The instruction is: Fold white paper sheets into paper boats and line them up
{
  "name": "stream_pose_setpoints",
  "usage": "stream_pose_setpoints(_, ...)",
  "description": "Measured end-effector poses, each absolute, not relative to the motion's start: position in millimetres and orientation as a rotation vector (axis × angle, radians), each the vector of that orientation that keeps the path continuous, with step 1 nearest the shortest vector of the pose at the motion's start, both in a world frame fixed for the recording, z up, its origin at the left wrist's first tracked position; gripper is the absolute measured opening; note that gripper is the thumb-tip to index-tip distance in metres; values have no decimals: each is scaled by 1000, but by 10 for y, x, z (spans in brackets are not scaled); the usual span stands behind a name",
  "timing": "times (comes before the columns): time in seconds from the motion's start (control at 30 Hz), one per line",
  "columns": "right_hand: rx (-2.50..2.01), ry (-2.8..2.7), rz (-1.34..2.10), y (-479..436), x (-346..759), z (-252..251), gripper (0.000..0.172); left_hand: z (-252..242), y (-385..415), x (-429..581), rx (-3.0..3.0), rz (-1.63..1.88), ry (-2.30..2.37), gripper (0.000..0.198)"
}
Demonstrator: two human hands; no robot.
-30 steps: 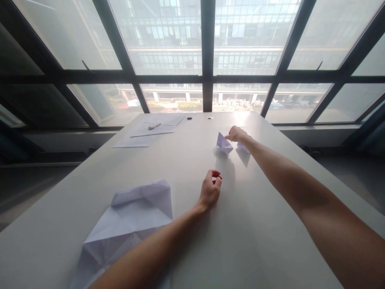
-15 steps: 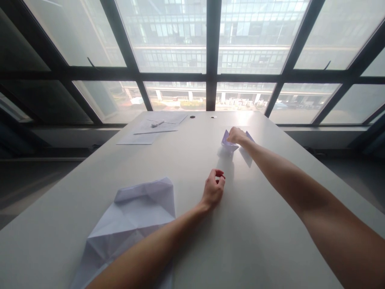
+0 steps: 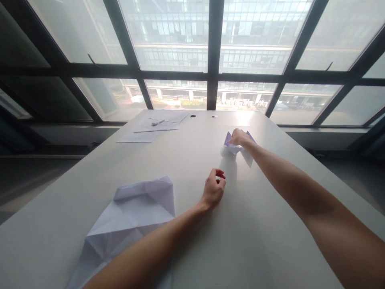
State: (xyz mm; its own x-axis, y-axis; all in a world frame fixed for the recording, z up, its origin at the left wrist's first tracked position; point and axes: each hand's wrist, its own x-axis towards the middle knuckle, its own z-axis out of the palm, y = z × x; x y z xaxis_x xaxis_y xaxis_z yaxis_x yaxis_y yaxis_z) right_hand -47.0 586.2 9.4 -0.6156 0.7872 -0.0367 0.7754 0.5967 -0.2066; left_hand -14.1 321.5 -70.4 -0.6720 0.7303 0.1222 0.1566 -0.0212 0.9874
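Note:
My right hand (image 3: 238, 137) reaches to the far right part of the table, its fingers closed on a small folded purple paper piece (image 3: 233, 150). The pinch itself is partly hidden by the hand. Beside it, more folded purple-and-white paper (image 3: 247, 157) shows under my wrist; I cannot tell whether it is a separate piece. My left hand (image 3: 214, 187) rests on the table nearer to me, fingers loosely curled with a gap to the thumb and nothing in them. A large creased white paper sheet (image 3: 141, 204) lies to the left, partly under my left forearm.
The white table (image 3: 192, 156) runs up to a large framed window (image 3: 177, 94). At its far left lie flat white sheets (image 3: 136, 137) with a small pale object (image 3: 158, 122) on top. Two round cable holes (image 3: 193, 116) are near the far edge.
My right hand and the folded purple paper have shifted slightly to the right. My left hand and the creased sheet stay put; the view has tilted a little.

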Motion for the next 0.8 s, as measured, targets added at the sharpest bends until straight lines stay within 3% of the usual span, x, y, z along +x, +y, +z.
stream_pose_setpoints(0.37, -1354, -2740, 345, 5804, -414, 95, 30, -714, 3204, -156, 909, 1753, 1824, 29)
stream_pose_setpoints(0.63, -1239, -2735, 432, 5915, -274, 500, 22, -772, 3208, -202, 886, 1760, 1797, 26)
stream_pose_setpoints(0.8, -1135, -2492, 478, 6005, 98, 752, 32, -709, 3181, -150, 1010, 1748, 1763, 20)
